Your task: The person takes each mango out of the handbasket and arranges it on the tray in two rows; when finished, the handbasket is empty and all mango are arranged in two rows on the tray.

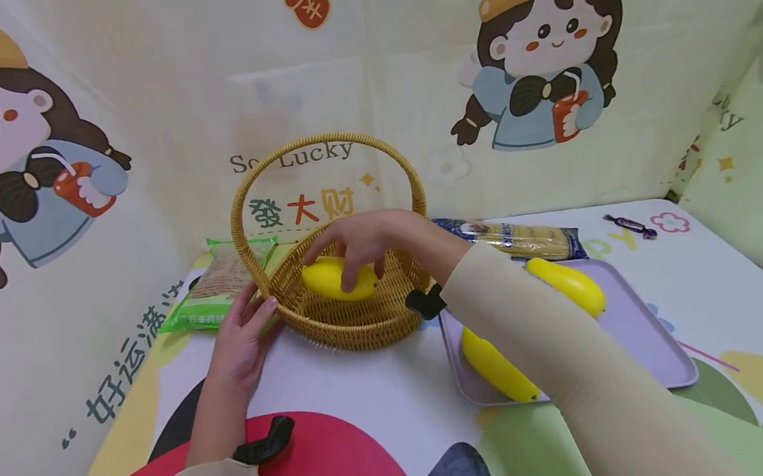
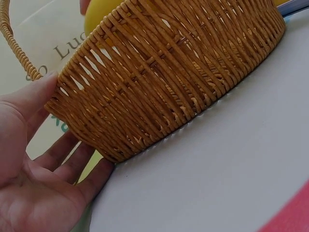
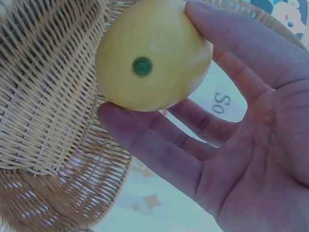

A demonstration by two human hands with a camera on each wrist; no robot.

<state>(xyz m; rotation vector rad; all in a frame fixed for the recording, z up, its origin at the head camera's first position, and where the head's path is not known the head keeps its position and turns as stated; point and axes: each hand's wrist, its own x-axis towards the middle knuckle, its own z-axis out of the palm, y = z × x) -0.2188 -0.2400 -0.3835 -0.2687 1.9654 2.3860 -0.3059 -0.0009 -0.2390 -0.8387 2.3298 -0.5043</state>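
A wicker basket (image 1: 357, 338) with a tall arched handle stands at the middle of the table. My right hand (image 1: 364, 243) reaches under the handle and holds a yellow mango (image 1: 330, 280) inside the basket. In the right wrist view, thumb and fingertips pinch the sides of the mango (image 3: 154, 43), whose green stem spot faces the camera. My left hand (image 1: 243, 343) grips the basket's left end. In the left wrist view, the left thumb lies on the rim of the basket (image 2: 159, 72) and the fingers rest against its outer wall.
A lilac tray (image 1: 641, 351) at the right bears a yellow mango (image 1: 568, 285) and a long yellow fruit (image 1: 497, 365), partly behind my right sleeve. Behind it lie a pasta packet (image 1: 526, 239) and a wrapped candy (image 1: 631, 226). A green-edged bag (image 1: 220, 280) lies left of the basket.
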